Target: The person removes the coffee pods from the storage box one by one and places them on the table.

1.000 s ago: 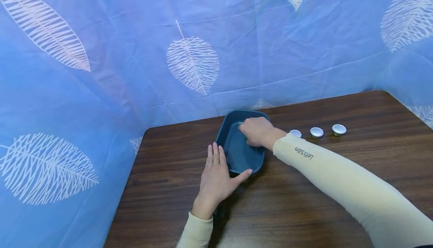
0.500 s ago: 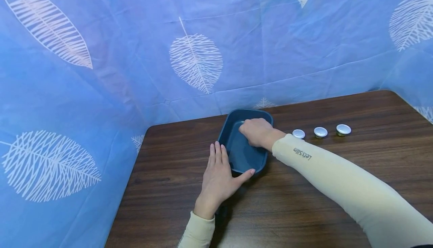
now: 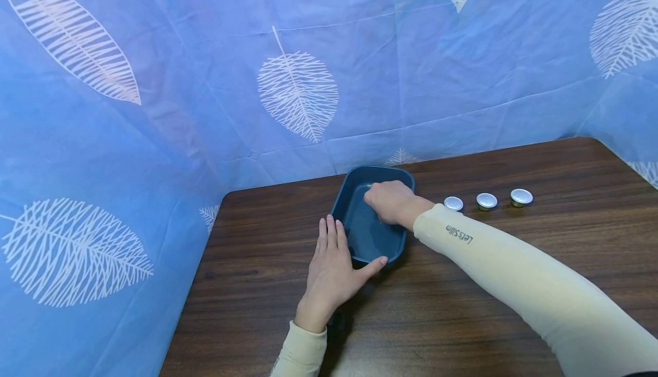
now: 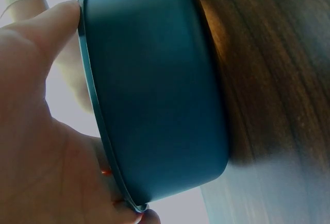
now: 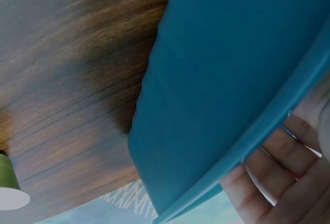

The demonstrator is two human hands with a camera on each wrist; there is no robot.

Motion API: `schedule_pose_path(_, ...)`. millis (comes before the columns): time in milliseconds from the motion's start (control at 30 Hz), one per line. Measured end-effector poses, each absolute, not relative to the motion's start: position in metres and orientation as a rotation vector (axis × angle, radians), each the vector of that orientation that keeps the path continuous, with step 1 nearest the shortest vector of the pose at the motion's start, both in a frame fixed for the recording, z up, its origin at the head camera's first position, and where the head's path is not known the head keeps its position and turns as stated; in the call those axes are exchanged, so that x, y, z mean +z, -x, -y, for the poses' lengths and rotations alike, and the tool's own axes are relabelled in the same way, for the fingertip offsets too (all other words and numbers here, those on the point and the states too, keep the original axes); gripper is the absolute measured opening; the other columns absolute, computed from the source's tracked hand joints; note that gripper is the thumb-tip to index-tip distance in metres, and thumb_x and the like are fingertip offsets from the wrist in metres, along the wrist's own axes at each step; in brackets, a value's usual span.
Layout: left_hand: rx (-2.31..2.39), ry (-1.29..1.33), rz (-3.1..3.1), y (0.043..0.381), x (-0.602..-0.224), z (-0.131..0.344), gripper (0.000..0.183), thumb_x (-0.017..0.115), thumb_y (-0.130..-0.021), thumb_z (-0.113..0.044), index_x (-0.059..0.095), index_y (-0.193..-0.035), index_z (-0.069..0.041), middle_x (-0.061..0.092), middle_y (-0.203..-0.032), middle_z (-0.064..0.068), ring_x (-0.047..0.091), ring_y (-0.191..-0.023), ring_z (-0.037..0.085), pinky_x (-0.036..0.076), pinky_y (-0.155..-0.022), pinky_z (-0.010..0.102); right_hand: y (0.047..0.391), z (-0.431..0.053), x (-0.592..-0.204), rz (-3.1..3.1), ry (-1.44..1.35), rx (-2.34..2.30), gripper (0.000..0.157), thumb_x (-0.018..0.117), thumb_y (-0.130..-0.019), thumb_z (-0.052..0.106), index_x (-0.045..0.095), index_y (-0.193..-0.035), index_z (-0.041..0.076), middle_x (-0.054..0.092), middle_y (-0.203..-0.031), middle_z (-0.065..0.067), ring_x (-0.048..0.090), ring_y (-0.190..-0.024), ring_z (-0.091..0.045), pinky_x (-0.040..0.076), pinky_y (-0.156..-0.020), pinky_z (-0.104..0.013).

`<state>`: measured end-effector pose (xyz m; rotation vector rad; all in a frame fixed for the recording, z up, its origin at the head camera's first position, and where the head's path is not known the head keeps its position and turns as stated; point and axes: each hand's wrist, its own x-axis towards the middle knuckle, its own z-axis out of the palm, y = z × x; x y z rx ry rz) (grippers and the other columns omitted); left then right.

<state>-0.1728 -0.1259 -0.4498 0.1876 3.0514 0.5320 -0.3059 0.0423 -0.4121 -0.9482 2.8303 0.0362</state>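
Note:
A dark teal, rounded rectangular bin (image 3: 372,244) stands on the wooden table. My left hand (image 3: 329,277) lies at its near left corner with fingers straight and spread; in the left wrist view the thumb touches the rim of the bin (image 4: 154,90). Reaching over the right side, my right hand (image 3: 392,201) is inside the bin with its fingers bent downward. In the right wrist view those fingers (image 5: 276,154) pass behind the rim, so their tips and anything between them are hidden. To the right stand three foil-topped capsules: one (image 3: 453,203), another (image 3: 486,201) and a third (image 3: 521,197).
The brown wooden table (image 3: 247,285) ends at a blue leaf-patterned cloth (image 3: 205,80) behind and to the left. One green capsule (image 5: 7,177) shows at the edge of the right wrist view. My right forearm sleeve (image 3: 514,274) crosses the table's right side.
The head view has shifted slightly, so the scene sits a little further right. Both hands keep nearly the same place at the bin; the leftmost capsule shows more fully beside the sleeve.

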Motion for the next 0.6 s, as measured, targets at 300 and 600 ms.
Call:
schedule_pose_path(300, 0.502, -0.188, -3.038, 0.1731, -0.4479, 0.1251, 0.122, 0.057, -0.092, -0.085, 0.02, -0.17, 0.001, 0.007, -0.181, 0.021, 0.005, -0.17, 0.038, 0.022, -0.135, 0.052, 0.3039, -0.043, -0.4142, -2.851, 0.976, 0.085, 0.02, 0.078, -0.1, 0.018, 0.079, -0.117, 0.007, 0.076, -0.096, -0.009, 0.068, -0.078, -0.017, 0.068, -0.083, -0.042)
schedule_pose_path(600, 0.506, -0.189, -3.041, 0.1723, -0.448, 0.1253, 0.121, 0.057, -0.092, -0.085, 0.021, -0.17, 0.001, 0.008, -0.181, 0.021, 0.005, -0.17, 0.038, 0.023, -0.135, 0.052, 0.3017, -0.0451, -0.4144, -2.831, 1.009, 0.074, 0.024, 0.078, -0.1, 0.018, 0.078, -0.121, 0.007, 0.078, -0.108, -0.011, 0.069, -0.087, -0.02, 0.067, -0.09, -0.045)
